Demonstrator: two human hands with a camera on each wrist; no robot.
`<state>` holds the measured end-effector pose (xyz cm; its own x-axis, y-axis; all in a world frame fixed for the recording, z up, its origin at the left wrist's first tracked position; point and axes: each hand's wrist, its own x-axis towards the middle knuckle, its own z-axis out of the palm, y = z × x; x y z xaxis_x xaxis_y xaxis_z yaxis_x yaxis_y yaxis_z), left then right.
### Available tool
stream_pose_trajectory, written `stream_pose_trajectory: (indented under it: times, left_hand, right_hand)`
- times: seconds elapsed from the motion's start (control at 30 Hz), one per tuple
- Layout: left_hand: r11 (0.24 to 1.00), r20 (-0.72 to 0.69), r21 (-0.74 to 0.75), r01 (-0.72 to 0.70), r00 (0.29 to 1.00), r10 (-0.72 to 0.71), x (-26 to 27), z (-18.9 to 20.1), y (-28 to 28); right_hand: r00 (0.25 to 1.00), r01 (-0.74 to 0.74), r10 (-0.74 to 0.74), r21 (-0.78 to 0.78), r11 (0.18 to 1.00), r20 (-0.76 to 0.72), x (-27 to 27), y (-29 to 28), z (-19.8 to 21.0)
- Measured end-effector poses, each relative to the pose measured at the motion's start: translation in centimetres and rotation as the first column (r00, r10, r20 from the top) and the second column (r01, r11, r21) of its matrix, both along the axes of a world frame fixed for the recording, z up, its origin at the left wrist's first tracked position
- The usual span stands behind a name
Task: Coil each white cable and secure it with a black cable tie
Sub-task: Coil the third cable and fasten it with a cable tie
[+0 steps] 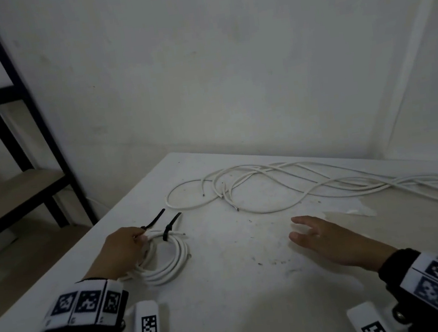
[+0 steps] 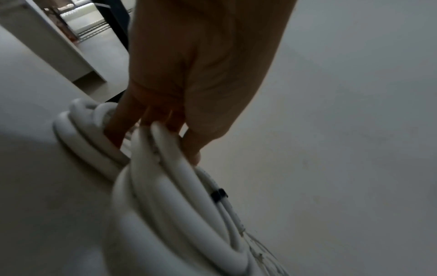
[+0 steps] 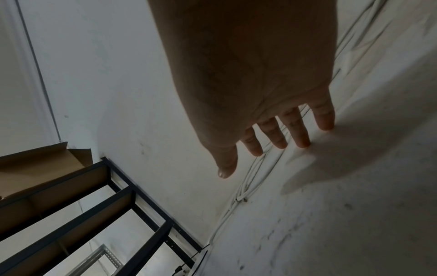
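White table (image 1: pixel 230 303): left hand (image 1: pixel 120 252) grips the tied coil (image 1: pixel 166 262); right hand (image 1: pixel 330 237), fingers spread (holding nothing), is nearer the loose cables (image 1: pixel 284 185), which stretch left-right beyond it.

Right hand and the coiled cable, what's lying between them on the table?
Nothing: the head view shows only bare table between the right hand and the coiled cable.

Scuffed white tabletop (image 1: pixel 228 290) against bare white wall (image 1: pixel 227 67); black metal shelving (image 1: pixel 24 113) with wooden boards at left; cardboard box (image 3: pixel 42 162) on upper shelf.
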<state>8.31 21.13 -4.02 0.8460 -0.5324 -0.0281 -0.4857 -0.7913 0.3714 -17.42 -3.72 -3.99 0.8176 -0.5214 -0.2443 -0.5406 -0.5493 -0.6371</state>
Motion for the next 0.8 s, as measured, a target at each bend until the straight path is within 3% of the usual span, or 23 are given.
stream_pose_trajectory:
  times: [0.13, 0.3, 0.5, 0.8]
  left_hand:
    - [1.000, -0.006, -0.010, -0.009, 1.000, 0.009, -0.2, 0.4, -0.5]
    - [0.990, 0.031, -0.133, -0.054, 0.998, 0.059, -1.2, 1.8, -1.1]
    - [0.974, 0.093, -0.177, 0.141, 0.988, -0.126, -4.5, 3.9, -5.2]
    - [0.928, -0.040, 0.031, 0.372, 0.928, -0.371, -8.0, 3.2, -13.3]
  right_hand:
    - [1.000, 0.000, 0.000, -0.015, 1.000, 0.000, -0.1, -0.3, 0.3]
    - [1.000, 0.019, -0.018, -0.056, 0.998, 0.019, -0.1, -1.9, 0.2]
    - [0.998, 0.063, -0.060, -0.131, 0.989, 0.026, 0.5, -5.4, -0.5]
    - [0.989, -0.081, 0.037, -0.316, 0.945, -0.144, 3.7, -9.6, -1.0]
